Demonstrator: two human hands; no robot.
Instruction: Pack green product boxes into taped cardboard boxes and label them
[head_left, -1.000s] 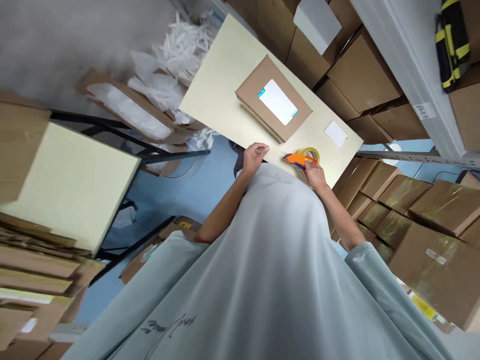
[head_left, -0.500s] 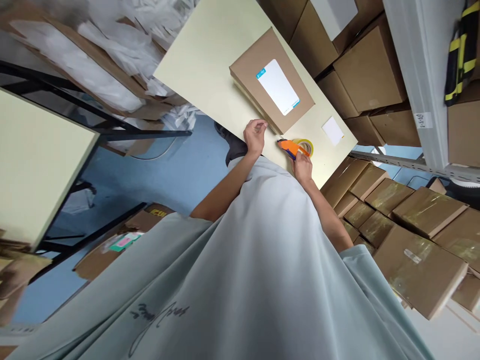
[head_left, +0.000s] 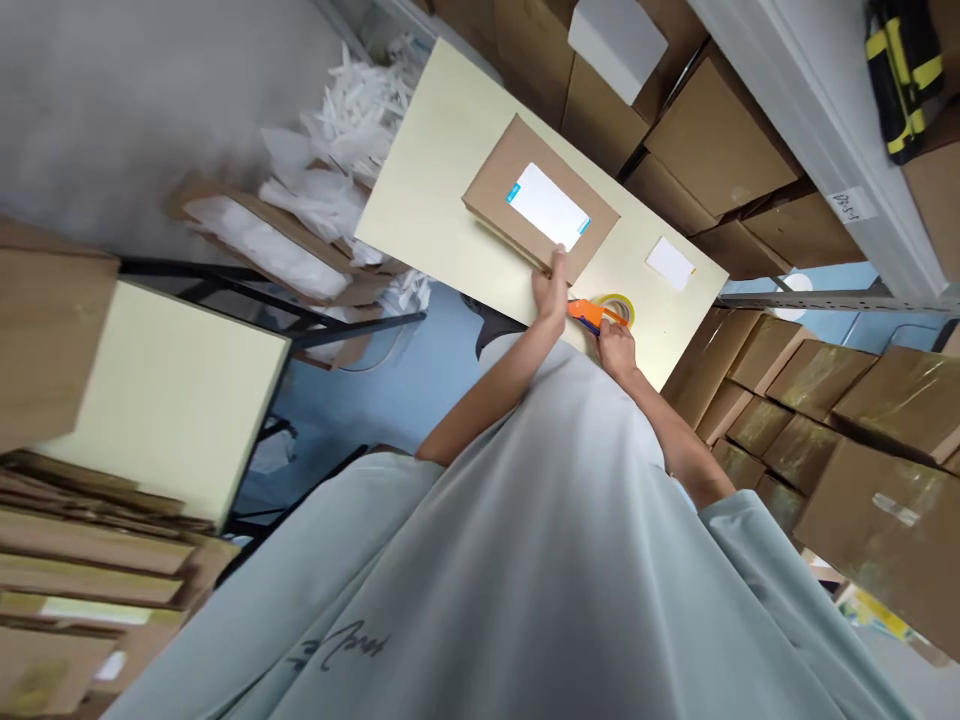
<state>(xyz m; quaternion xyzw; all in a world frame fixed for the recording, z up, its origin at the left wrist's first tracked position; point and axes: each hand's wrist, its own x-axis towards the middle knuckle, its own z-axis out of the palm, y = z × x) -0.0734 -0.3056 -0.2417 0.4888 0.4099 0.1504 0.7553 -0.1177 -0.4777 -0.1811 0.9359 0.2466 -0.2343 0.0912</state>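
A flat brown cardboard box [head_left: 525, 168] with a white label [head_left: 547, 206] lies on a pale yellow table [head_left: 435, 190]. My left hand [head_left: 551, 295] reaches up to the box's near corner, fingers stretched out and touching its edge. Just to the right, my right hand [head_left: 615, 345] is closed on an orange tape dispenser [head_left: 587, 314] with a roll of clear tape [head_left: 621, 308], resting on the table's near edge. My pale blue shirt fills the lower part of the view.
A small white card [head_left: 670, 264] lies on the table to the right. Stacked cardboard boxes [head_left: 720, 140] stand behind and to the right under a metal shelf [head_left: 810, 130]. Another pale table [head_left: 165, 400] stands left, beside flat cardboard [head_left: 82, 560] and white packing plastic [head_left: 330, 170].
My left hand has moved from the table's near edge up to the box's corner, and its fingers have stretched out. The right hand keeps hold of the tape dispenser.
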